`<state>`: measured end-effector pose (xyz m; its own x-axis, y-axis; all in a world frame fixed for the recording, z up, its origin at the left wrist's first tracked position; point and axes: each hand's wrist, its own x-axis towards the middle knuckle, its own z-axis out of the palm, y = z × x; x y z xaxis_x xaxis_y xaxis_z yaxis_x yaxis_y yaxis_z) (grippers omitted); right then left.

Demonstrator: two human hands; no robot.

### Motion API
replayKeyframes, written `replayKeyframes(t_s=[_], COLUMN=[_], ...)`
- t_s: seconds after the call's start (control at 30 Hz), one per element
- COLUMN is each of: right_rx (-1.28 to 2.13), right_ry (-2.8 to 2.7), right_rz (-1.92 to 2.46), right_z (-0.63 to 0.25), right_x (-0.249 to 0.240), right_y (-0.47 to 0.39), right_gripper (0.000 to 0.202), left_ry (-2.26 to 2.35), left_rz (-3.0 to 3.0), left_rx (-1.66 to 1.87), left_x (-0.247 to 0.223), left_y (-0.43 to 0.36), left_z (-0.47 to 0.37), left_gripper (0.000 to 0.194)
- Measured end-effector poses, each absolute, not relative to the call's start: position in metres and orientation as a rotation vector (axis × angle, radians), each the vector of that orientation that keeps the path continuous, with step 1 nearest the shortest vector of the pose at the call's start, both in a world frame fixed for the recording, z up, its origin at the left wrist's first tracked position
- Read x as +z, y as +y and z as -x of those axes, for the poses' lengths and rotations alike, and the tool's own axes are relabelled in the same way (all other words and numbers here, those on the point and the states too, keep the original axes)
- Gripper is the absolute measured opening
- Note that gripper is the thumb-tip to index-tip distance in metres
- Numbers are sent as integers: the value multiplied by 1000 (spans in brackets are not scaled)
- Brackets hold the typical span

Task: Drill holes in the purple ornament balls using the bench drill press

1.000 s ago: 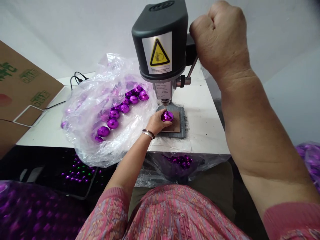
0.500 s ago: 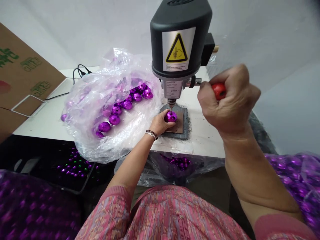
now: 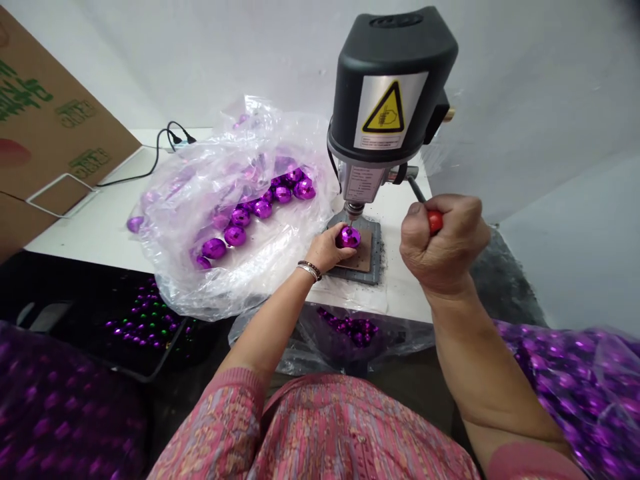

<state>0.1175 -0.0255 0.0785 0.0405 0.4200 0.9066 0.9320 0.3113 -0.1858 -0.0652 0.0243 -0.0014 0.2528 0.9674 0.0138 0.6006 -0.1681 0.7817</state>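
My left hand pinches a shiny purple ball between thumb and fingers. The ball rests on a brown board over the grey base of a bench drill press. Directly above it is the drill chuck; whether the bit touches the ball I cannot tell. My right hand is wrapped round the red knob of the drill press lever, to the right of the machine.
Left of the drill press, a clear plastic bag lies open with several purple balls. A cardboard box and a black power cord are farther left. Bagged purple balls stand at the right. Dark shavings surround the base.
My right hand has pulled the lever downward. My left hand keeps the ball under the chuck. The whole view has shifted, so the drill press appears farther right and lower.
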Motion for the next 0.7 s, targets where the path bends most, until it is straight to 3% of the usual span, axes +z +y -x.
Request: replayKeyframes(t_s=[0.27, 0.53, 0.7], right_rx=[-654, -704, -651], right_ry=[-1456, -1434, -1384], right_rz=[1221, 1019, 1101], right_z=[-115, -108, -112], right_x=[62, 51, 100], right_y=[-19, -17, -7], right_gripper=[17, 9, 18], left_ry=[1422, 1420, 1377], left_rz=[-1849, -1880, -1868], left_rx=[698, 695, 732], left_x=[-6, -5, -3], left_y=[26, 25, 23], left_z=[65, 66, 63], left_gripper=[73, 69, 63])
